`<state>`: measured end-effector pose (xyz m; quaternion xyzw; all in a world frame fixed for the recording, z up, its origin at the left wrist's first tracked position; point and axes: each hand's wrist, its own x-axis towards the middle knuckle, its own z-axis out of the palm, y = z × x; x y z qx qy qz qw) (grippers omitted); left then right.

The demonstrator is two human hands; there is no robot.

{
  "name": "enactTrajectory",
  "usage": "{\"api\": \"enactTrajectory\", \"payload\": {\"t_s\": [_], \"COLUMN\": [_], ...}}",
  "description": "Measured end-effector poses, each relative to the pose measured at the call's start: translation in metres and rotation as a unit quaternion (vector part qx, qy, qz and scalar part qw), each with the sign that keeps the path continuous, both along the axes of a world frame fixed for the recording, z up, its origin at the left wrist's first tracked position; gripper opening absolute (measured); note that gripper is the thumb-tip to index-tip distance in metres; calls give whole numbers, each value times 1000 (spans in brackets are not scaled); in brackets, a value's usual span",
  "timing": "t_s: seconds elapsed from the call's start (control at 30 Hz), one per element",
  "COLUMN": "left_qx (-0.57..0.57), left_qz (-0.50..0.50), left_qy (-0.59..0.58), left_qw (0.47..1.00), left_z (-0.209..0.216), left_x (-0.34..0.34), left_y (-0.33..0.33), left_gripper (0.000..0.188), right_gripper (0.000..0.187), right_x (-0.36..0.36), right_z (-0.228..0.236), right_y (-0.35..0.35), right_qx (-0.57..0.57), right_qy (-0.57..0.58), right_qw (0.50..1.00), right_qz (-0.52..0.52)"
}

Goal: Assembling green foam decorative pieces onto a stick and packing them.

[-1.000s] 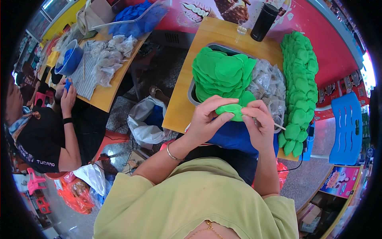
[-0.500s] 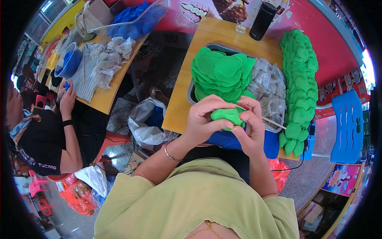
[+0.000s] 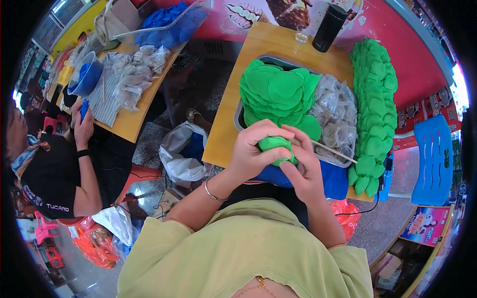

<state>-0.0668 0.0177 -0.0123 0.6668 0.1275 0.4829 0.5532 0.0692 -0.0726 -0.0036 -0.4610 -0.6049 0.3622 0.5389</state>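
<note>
In front of my chest, my left hand (image 3: 248,151) grips a folded green piece (image 3: 274,144) of thin, soft material between thumb and fingers. Pressed against its right side, the fingers and thumb of my right hand (image 3: 307,166) pinch it too. Just beyond lies a heap of similar flat green discs (image 3: 278,94) in a metal tray (image 3: 238,116). Beside the heap, the tray holds clear plastic bags (image 3: 335,102) with pale contents. A thin pale stick (image 3: 334,150) slants from near my right fingers across the tray's near corner; its left end is hidden.
Along the table's right side runs a long pile of finished-looking green folded pieces (image 3: 375,94). A black bottle (image 3: 330,27) and small clear cup (image 3: 301,34) stand at the back. A blue chair (image 3: 431,159) is at right. On the left, a co-worker (image 3: 54,174) handles something blue.
The green piece has been closed into a more compact bundle, and my right hand has shifted slightly left and down around it. More of a green disc shows behind my hands.
</note>
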Motion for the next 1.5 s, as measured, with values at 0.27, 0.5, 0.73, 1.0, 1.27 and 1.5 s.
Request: {"api": "enactTrajectory", "payload": {"t_s": [0.27,0.5,0.73,1.0,1.27,1.5], "left_qx": [-231,-295,-212,-129,-99,-217], "left_qz": [-103,-104,-77,-27,-61,-82], "left_qy": [-42,-61,19,48,132,108], "left_qw": [966,948,974,990,984,967], "left_z": [-2,-10,-8,-4,4,0], "left_x": [-3,-5,-7,0,4,16], "left_y": [-4,-11,-11,-6,5,3], "left_gripper": [38,30,21,13,19,17], "right_gripper": [40,32,24,26,20,18], "right_x": [-8,2,-4,7,26,21], "right_z": [5,6,8,17,5,3], "right_y": [-3,-2,0,-3,-2,-2], "right_qx": [-33,1,-29,74,-27,-39], "right_qy": [48,-128,59,-273,-185,-129], "right_qw": [998,989,996,949,982,989], "right_qz": [-7,-80,-52,-139,-37,-53]}}
